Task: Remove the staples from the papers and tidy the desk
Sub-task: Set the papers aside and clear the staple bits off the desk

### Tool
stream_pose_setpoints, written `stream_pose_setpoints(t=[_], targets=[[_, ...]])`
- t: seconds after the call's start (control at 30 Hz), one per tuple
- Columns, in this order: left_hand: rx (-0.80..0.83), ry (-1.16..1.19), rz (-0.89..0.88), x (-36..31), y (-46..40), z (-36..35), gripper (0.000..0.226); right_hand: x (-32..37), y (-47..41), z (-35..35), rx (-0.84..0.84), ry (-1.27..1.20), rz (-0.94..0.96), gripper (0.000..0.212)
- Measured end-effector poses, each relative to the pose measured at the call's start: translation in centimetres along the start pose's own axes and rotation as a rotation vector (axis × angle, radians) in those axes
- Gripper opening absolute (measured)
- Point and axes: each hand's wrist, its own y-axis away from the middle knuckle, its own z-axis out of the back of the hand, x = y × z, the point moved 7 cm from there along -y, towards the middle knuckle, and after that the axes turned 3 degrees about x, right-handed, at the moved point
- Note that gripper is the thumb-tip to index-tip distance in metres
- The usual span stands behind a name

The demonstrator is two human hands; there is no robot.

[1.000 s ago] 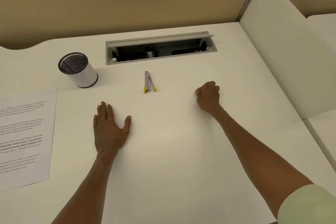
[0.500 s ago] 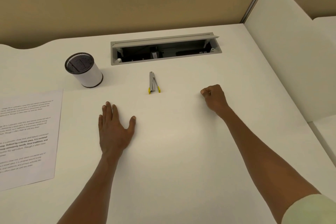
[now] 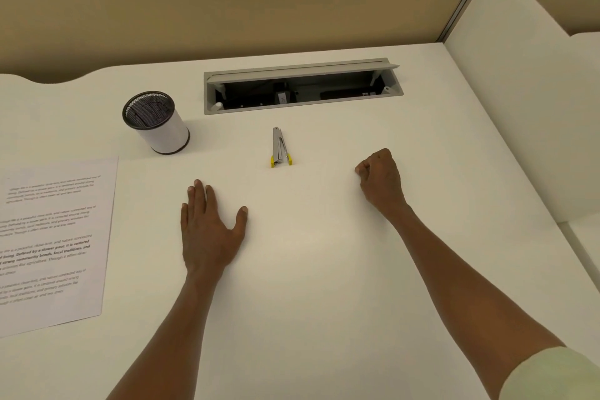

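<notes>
A printed sheet of paper (image 3: 52, 243) lies flat at the desk's left edge, partly cut off by the frame. A small metal staple remover with yellow tips (image 3: 280, 148) lies in the middle of the white desk (image 3: 324, 286), below the cable tray. My left hand (image 3: 209, 230) rests flat on the desk, fingers straight, a little below and left of the remover. My right hand (image 3: 380, 180) sits on the desk to the remover's right, curled into a fist with thumb against forefinger; whether it pinches anything is too small to tell.
A black mesh pen cup with a white wrap (image 3: 156, 122) stands at the back left. An open grey cable tray (image 3: 302, 88) is sunk into the desk at the back. A white divider panel (image 3: 519, 91) rises along the right side.
Both hands stay where they were on the desk. Only the camera has shifted slightly, so everything sits a bit further right in view.
</notes>
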Motion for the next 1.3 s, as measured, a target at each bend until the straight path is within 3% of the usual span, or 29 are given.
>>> stream_pose_setpoints(t=[0.17,0.27,0.37,0.43,0.6,0.67,0.77,0.93,1.07,1.3], targets=[[-0.004,0.003,-0.001,-0.1,0.1,0.0,0.091,0.6,0.3,0.0,-0.056,0.109,0.099,0.008],[-0.003,-0.002,-0.007,-0.1,0.0,0.0,0.090,2.2,0.6,0.0,-0.079,0.437,0.258,0.013],[-0.004,-0.007,-0.003,0.0,0.0,0.0,0.091,2.8,0.6,-0.6,-0.019,0.704,0.300,0.031],[-0.007,-0.011,0.000,-0.1,0.0,0.0,0.092,2.7,0.6,-1.2,0.020,0.842,0.322,0.031],[-0.008,-0.009,-0.001,0.0,0.0,0.0,0.093,2.0,0.7,-2.1,0.112,0.818,0.316,0.014],[-0.009,-0.003,0.001,0.0,0.0,0.1,0.093,1.1,0.4,-2.7,0.146,0.790,0.323,0.024],[-0.011,-0.003,0.001,-0.1,0.1,0.1,0.092,0.7,-0.3,-0.7,0.122,0.311,0.187,0.027],[-0.013,-0.007,-0.004,-0.1,0.0,0.1,0.092,-2.7,-0.6,1.8,0.118,-0.683,-0.378,0.028],[-0.010,-0.009,-0.003,-0.1,0.0,0.0,0.093,-3.0,-0.2,1.6,0.142,-1.001,-0.498,0.024],[-0.011,-0.005,0.002,0.0,0.0,0.0,0.094,0.9,0.9,0.0,0.298,-1.473,-0.455,0.020]])
